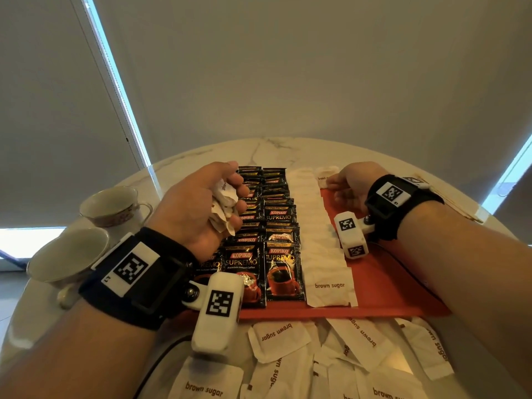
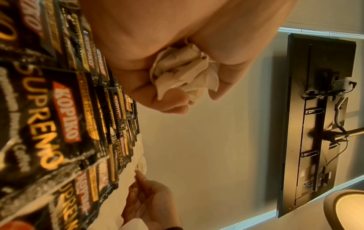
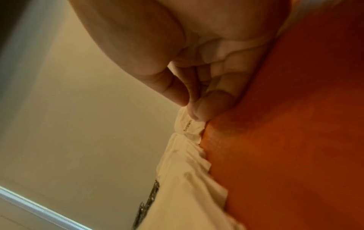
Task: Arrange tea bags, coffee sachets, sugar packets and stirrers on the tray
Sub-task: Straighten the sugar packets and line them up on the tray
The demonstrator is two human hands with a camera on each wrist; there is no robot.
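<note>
- Marble-patterned round worktop (image 1: 184, 159) is carrying the whole lot, with grey blinds hanging behind it.
- Red tray (image 1: 388, 283) is sitting in the middle of the worktop, its right part bare.
- Coffee sachets (image 1: 280, 272), black Kopiko Supremo, are lying on the tray's left part in overlapping columns running away from me; how many columns, my left arm is hiding.
- Row of sugar packets (image 1: 322, 246), white and marked "brown sugar", is lying overlapped in one column just right of the coffee sachets.
- My left hand (image 1: 193, 208) is hovering above the coffee sachets, its grip curled tight round a crumpled bunch of sugar packets (image 2: 185, 73).
- My right hand (image 1: 349, 184) is reaching to the far end of the sugar row, its grip narrow, fingertips (image 3: 199, 112) pinching the far sugar packet (image 3: 190, 126) at the tray's far edge, just right of the row's end; whether that packet is lying flat yet, I cannot tell.
- Loose sugar packets (image 1: 354, 349) are lying in a heap on the worktop in front of the tray's near edge.
- Two teacups (image 1: 113, 205) are standing on the worktop to the left, apart from the tray.
- Wooden stirrers (image 1: 457, 203) are lying on the worktop's right edge, beyond my right wrist.
</note>
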